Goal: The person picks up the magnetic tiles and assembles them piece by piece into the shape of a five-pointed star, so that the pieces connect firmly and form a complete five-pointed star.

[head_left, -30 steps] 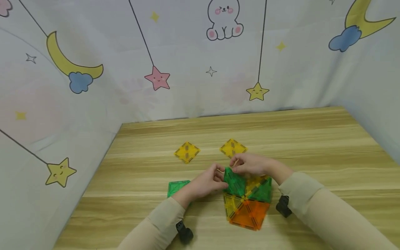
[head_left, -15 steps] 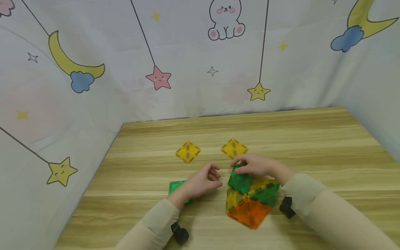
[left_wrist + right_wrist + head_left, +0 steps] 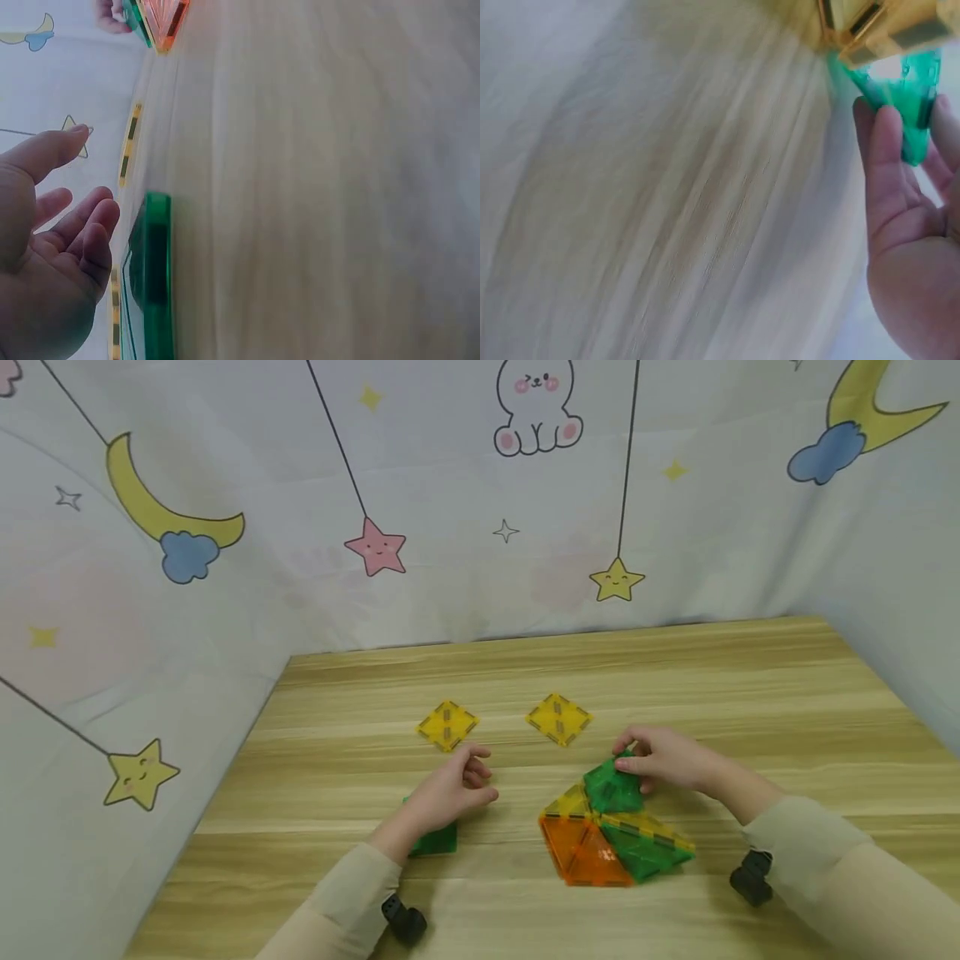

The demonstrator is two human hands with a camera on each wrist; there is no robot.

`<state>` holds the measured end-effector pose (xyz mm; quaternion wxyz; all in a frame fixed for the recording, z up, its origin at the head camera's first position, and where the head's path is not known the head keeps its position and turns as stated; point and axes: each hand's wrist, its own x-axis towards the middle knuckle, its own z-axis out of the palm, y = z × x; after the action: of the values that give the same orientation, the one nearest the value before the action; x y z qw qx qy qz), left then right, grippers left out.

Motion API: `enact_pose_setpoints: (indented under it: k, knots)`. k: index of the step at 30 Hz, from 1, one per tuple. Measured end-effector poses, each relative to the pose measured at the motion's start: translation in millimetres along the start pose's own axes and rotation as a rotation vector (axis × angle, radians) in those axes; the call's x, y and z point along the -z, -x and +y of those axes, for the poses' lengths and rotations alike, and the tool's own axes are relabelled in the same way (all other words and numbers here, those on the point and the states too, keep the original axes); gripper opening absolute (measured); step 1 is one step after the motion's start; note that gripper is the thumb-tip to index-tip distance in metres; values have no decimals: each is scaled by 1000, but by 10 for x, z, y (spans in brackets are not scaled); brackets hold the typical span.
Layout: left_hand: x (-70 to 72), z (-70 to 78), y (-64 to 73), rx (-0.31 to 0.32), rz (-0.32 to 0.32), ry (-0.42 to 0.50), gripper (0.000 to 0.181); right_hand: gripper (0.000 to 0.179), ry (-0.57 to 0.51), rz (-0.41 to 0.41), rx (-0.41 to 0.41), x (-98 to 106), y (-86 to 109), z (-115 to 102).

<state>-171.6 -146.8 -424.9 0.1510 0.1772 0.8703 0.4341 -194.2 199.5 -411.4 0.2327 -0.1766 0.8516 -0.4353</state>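
My right hand [image 3: 667, 762] pinches a green translucent magnetic tile [image 3: 609, 787] between thumb and fingers. That tile joins a raised cluster of triangular tiles: a yellow tile [image 3: 572, 802] at its upper left, orange tiles [image 3: 581, 852] below and a green triangle [image 3: 648, 853] at its lower right. In the right wrist view, the fingers and thumb lie on either side of the green tile [image 3: 915, 112]. My left hand [image 3: 450, 789] holds nothing, its fingers loosely bent. It hovers over another green tile [image 3: 438, 841], partly hidden by the wrist; the left wrist view shows this green tile [image 3: 157, 277] edge-on.
Two yellow diamonds, a left one [image 3: 447, 725] and a right one [image 3: 558, 719], lie flat toward the back of the wooden table [image 3: 787, 693]. A white printed cloth [image 3: 450, 602] hangs behind and at both sides of the table.
My left hand has let go of the green tile and drawn back left. My right hand has moved right, still holding it, and the tile cluster has turned clockwise along with it.
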Motion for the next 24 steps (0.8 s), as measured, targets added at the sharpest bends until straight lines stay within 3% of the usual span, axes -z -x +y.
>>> enact_pose_setpoints:
  k: [6, 13, 19, 24]
  knots:
    - [118, -60, 76, 6, 21, -39, 55, 42, 132, 58, 59, 54, 58, -33]
    - [258, -201, 196, 54, 63, -109, 60, 42, 276, 99, 121, -9, -56, -193]
    - [419, -398, 377, 32, 40, -197, 64, 38, 376, 121, 180, -140, -190, -353]
    - [551, -560, 533, 9, -20, -250, 65, 42, 354, 52, 158, -285, -276, -517]
